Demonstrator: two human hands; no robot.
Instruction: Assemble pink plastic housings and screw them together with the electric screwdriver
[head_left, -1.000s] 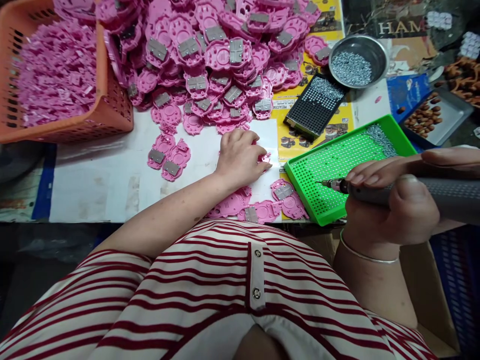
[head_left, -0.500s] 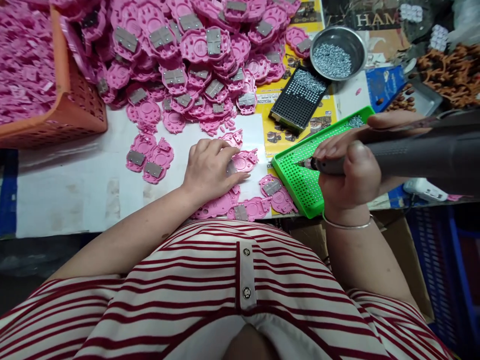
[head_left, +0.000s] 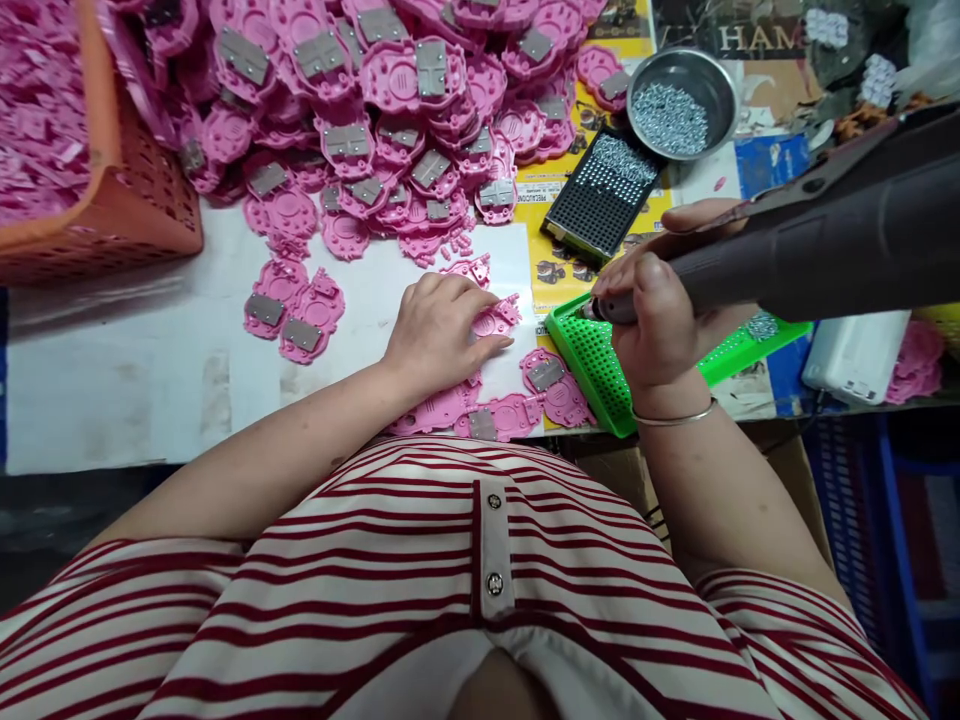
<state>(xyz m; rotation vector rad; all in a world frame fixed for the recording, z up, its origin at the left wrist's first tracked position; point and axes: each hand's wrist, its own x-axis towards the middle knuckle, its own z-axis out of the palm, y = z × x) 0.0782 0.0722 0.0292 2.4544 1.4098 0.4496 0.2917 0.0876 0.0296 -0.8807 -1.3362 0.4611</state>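
Note:
My left hand [head_left: 439,335] rests palm down on the white work surface. Its thumb and fingers close around a pink plastic casing [head_left: 498,318], which is partly hidden beneath them. In my right hand [head_left: 660,335] is a dark grey electric screwdriver [head_left: 780,245], gripped near its front end. The tip points left, over the left end of a bright green perforated tray [head_left: 609,385] with small screws in it. Several pink casings with grey metal plates, one of them a casing [head_left: 553,378] by the tray, lie near my left hand.
A large heap of pink casings [head_left: 405,80] covers the back. At left stands an orange basket [head_left: 154,190] of small pink parts. Beyond the green tray are a black perforated tray [head_left: 585,215] and a metal bowl [head_left: 724,105], both with screws. A white device [head_left: 855,355] sits at right.
My right hand has moved left with the screwdriver, bringing its tip closer to the green tray's left end. The left hand keeps its place on the casing. The view has shifted slightly.

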